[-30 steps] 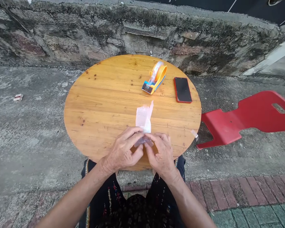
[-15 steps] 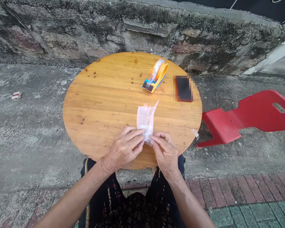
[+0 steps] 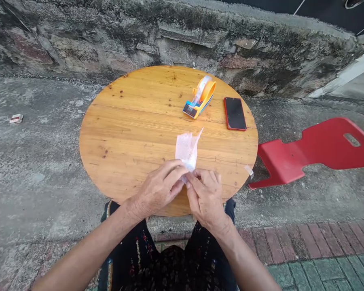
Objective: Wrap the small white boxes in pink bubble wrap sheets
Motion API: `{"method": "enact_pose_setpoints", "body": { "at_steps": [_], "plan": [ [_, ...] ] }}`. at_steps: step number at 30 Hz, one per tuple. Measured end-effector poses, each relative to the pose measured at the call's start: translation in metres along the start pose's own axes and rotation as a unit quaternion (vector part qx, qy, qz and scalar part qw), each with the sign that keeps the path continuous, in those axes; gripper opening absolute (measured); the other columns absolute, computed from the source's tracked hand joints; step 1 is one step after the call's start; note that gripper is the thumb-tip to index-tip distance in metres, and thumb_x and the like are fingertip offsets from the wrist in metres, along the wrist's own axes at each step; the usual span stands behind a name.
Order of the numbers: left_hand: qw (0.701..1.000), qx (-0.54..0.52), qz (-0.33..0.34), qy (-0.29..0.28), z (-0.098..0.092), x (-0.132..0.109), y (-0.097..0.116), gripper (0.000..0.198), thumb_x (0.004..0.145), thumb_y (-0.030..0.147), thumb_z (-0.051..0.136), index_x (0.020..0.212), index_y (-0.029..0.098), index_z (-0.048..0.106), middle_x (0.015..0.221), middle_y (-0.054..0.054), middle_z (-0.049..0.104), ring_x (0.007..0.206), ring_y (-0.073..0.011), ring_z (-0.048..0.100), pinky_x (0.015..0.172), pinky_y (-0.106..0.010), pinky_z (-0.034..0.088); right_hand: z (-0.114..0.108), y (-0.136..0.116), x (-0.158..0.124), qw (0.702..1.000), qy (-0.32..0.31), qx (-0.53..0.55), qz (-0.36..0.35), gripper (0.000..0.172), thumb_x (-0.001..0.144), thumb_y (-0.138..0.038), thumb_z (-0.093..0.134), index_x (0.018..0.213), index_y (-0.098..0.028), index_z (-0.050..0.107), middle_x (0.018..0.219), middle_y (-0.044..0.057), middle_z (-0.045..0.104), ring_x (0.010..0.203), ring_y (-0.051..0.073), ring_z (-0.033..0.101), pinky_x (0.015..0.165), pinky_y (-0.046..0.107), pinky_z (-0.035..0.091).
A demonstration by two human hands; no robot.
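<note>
A small piece of pale pink, textured wrap, which looks like bubble wrap, lies near the front of the round wooden table. Its far end is spread flat, with a narrow strip pointing up to the right; the near end is bunched between my fingers. My left hand pinches this near end from the left. From the right, my right hand grips it with curled fingers, the thumb close to the left fingertips. A whitish patch shows beside the fingers; what lies inside the wrap is hidden.
On the wooden table stand a yellow and blue tape dispenser and a red-edged phone. A bit of clear tape clings to the right edge. A red chair is right; a stone wall runs behind.
My hands have drawn closer together over the near end of the wrap. The right hand has shifted left and its fingers have curled in; the near end is now more bunched.
</note>
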State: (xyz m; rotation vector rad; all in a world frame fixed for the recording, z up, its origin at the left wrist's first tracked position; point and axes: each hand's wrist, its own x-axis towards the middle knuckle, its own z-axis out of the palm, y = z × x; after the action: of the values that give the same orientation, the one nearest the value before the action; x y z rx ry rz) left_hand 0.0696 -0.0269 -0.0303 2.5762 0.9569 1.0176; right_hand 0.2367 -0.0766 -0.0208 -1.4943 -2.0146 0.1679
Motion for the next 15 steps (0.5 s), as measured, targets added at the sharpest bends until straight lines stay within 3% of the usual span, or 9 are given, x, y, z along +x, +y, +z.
{"method": "enact_pose_setpoints", "body": {
  "at_steps": [3, 5, 9, 12, 15],
  "plan": [
    [0.999, 0.011, 0.023, -0.044, -0.002, 0.002, -0.004, 0.037, 0.086, 0.008, 0.054, 0.123, 0.014, 0.053, 0.133, -0.015, 0.052, 0.104, -0.0209, 0.059, 0.086, -0.037, 0.055, -0.007, -0.004, 0.002, 0.995, -0.053, -0.077, -0.033, 0.03, 0.088, -0.018, 0.05, 0.114, -0.015, 0.065, 0.099, 0.01, 0.063, 0.087, 0.024, 0.05, 0.076, 0.043, 0.037],
    [0.997, 0.01, 0.046, -0.068, -0.003, 0.004, -0.006, 0.037, 0.086, 0.01, 0.055, 0.123, 0.014, 0.053, 0.132, -0.015, 0.054, 0.103, -0.0219, 0.058, 0.087, -0.038, 0.055, -0.01, -0.006, 0.005, 0.989, -0.08, -0.113, -0.047, 0.032, 0.084, -0.015, 0.051, 0.113, -0.012, 0.065, 0.101, 0.013, 0.063, 0.088, 0.026, 0.05, 0.077, 0.045, 0.038],
    [0.996, 0.007, 0.066, -0.056, -0.001, 0.005, -0.006, 0.036, 0.088, 0.009, 0.055, 0.123, 0.013, 0.052, 0.12, -0.012, 0.062, 0.103, -0.0222, 0.056, 0.088, -0.039, 0.054, -0.019, 0.0, 0.006, 0.991, -0.103, -0.059, -0.066, 0.041, 0.079, -0.006, 0.049, 0.117, -0.012, 0.062, 0.104, 0.012, 0.064, 0.09, 0.026, 0.054, 0.081, 0.046, 0.041],
    [0.996, 0.017, 0.063, -0.059, 0.0, 0.004, -0.004, 0.033, 0.089, 0.01, 0.054, 0.121, 0.011, 0.054, 0.123, -0.012, 0.061, 0.102, -0.0214, 0.055, 0.088, -0.039, 0.053, -0.026, 0.016, 0.004, 0.995, -0.063, 0.052, -0.064, 0.042, 0.084, -0.002, 0.045, 0.117, -0.021, 0.062, 0.107, 0.006, 0.067, 0.093, 0.02, 0.058, 0.085, 0.042, 0.043],
    [0.995, 0.033, 0.063, -0.067, 0.0, 0.003, -0.003, 0.03, 0.089, 0.012, 0.055, 0.119, 0.011, 0.056, 0.125, -0.012, 0.06, 0.103, -0.0219, 0.055, 0.089, -0.04, 0.053, -0.026, 0.038, 0.006, 0.997, 0.012, 0.078, -0.003, 0.031, 0.089, -0.007, 0.048, 0.11, -0.023, 0.064, 0.103, 0.003, 0.069, 0.094, 0.018, 0.061, 0.085, 0.038, 0.045]
  ]
}}
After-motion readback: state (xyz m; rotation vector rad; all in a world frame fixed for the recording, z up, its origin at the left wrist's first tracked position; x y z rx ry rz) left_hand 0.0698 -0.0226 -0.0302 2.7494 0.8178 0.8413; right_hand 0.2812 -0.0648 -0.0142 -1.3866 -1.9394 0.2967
